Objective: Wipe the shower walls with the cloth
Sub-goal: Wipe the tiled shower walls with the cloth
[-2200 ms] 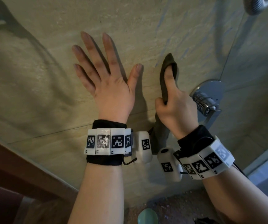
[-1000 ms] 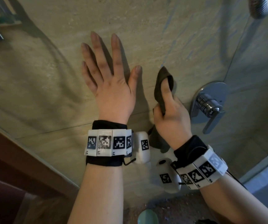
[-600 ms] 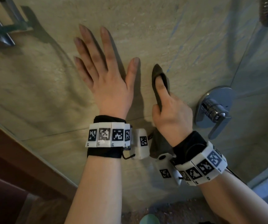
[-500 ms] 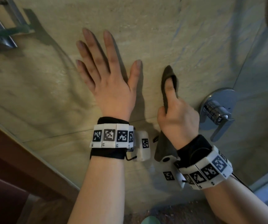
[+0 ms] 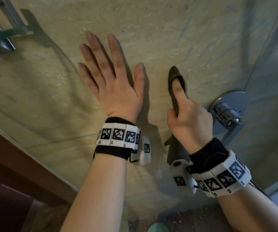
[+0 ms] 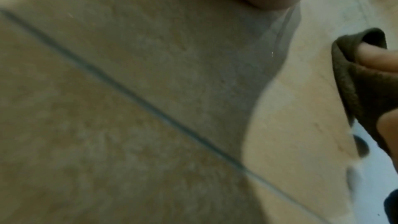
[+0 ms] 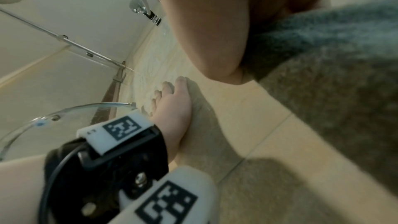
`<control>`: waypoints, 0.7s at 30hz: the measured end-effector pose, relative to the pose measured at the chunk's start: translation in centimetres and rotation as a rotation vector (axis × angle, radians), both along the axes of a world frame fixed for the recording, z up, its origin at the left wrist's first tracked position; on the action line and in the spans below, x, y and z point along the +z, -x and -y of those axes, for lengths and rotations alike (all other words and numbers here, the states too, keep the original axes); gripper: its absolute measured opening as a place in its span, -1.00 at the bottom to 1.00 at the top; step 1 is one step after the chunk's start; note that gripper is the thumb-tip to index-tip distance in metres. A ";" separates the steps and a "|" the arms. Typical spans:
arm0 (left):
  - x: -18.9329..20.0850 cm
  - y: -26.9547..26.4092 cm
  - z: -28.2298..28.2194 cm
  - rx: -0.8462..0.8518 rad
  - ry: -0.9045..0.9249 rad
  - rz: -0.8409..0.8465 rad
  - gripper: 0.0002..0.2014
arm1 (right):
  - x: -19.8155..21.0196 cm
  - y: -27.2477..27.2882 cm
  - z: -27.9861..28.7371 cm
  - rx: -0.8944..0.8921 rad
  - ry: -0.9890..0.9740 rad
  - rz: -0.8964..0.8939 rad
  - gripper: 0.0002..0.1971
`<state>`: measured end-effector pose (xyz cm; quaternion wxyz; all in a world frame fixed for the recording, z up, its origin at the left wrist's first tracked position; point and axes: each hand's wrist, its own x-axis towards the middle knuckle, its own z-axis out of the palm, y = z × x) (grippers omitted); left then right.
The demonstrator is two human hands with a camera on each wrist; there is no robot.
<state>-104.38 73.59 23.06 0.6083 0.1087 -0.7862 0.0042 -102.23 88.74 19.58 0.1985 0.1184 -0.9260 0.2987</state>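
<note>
Dark cloth [image 5: 176,84] pinched in the right hand [image 5: 190,118], thumb pressing its folded tip to the beige tiled wall [image 5: 160,22], tail hanging below the wrist. Left hand [image 5: 113,84] spread flat beside, holding nothing. Risks judged: narrow contact leaving streaks; knuckles catching the chrome valve handle [image 5: 227,116] just right; braced palm slipping on wet tile.
</note>
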 end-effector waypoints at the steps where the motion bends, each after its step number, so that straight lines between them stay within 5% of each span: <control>1: 0.0 0.0 0.0 0.004 0.002 0.000 -0.36 | 0.0 -0.1 0.0 -0.015 0.005 0.015 -0.17; 10: 0.1 -0.3 -0.1 0.001 0.009 0.031 -0.36 | 0.1 -0.4 0.9 0.143 -0.065 0.042 -0.15; 21: -0.2 -0.1 0.3 -0.001 0.034 0.026 -0.38 | 0.0 1.0 -0.4 -0.006 0.086 -0.214 -0.19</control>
